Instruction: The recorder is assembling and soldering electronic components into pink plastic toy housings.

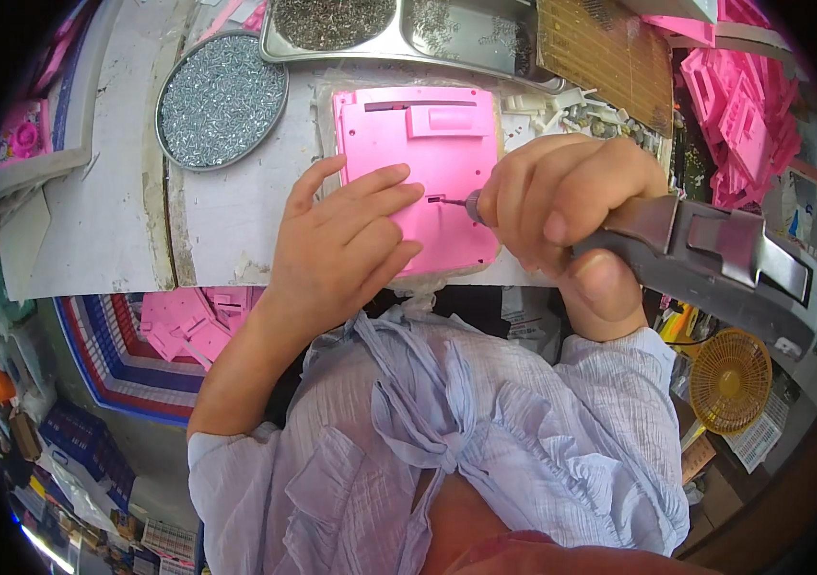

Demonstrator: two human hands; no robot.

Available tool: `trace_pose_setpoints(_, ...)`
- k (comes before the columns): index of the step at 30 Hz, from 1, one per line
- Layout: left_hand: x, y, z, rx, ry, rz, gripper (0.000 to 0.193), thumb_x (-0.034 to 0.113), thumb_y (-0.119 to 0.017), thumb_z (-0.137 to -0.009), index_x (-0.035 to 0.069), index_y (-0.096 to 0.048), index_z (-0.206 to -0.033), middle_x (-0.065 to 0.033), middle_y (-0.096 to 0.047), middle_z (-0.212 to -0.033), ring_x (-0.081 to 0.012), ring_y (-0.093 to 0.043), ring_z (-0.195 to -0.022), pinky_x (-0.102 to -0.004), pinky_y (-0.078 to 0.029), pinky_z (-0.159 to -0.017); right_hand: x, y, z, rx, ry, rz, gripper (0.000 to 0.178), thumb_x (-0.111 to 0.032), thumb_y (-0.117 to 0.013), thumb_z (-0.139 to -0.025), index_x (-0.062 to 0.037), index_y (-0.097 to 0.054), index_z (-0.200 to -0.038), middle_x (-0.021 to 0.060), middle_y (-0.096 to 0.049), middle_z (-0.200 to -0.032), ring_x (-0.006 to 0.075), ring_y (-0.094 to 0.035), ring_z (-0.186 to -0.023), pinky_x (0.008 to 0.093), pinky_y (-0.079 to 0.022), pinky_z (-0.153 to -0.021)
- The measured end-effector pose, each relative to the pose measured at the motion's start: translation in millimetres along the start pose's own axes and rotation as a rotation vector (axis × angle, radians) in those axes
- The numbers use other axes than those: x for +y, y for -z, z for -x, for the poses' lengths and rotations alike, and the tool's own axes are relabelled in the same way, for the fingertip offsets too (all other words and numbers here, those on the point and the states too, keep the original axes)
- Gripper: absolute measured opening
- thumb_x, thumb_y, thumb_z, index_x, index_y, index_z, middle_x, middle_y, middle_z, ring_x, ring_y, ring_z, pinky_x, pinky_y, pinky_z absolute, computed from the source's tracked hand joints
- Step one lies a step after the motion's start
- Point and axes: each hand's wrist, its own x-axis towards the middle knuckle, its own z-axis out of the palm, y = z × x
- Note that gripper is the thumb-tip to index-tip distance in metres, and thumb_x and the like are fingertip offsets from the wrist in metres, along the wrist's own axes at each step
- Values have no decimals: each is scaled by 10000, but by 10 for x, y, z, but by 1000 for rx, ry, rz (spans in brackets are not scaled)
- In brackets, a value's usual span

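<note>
A pink plastic housing lies flat on the worktable in front of me, with a raised rectangular block near its far edge and small holes around it. My left hand rests on its left side, fingers stretched out across the surface. In my right hand is a dark grey powered screwdriver, gripped around its front end. Its thin bit points left and its tip is at a small dark slot near the middle of the housing. I cannot tell whether a screw sits under the tip.
A round dish of small silvery screws stands at the far left. Behind the housing is a metal tray with more small parts. White plastic pieces lie by a cardboard sheet. Pink parts fill a striped basket below and a heap right.
</note>
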Motion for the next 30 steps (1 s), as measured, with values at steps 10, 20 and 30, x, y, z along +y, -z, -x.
trace_pose_setpoints(10, 10, -55, 28, 24, 49, -48, 177, 190, -750, -883, 105, -601, -840, -16, -734, -1163, -158, -662, -1193, -475, -331, -1101, 89, 40, 1, -140, -2, 53, 172, -4, -672, -896, 12, -542, -1008, 104, -610, -802, 156, -563, -690, 288, -445, -598)
trace_pose_setpoints(20, 51, -2, -55, 65, 151, 172, 109, 121, -760, -869, 119, -653, -884, -48, -757, -1147, -208, -696, -1156, -529, -251, -1167, -158, -108, -169, 1, 79, -8, 266, -357, -711, -949, -135, -569, -990, -57, -525, -599, 98, -512, -508, 276, -445, -488)
trace_pose_setpoints(30, 16, 1, -3, 130, 177, 222, 162, 55, -768, -821, 121, -710, -958, -31, -778, -1009, -189, -744, -1015, -591, -193, -1223, -60, -234, -295, -28, 87, -52, 268, -357, -720, -940, -145, -556, -948, -57, -530, -586, 102, -519, -475, 269, -455, -468)
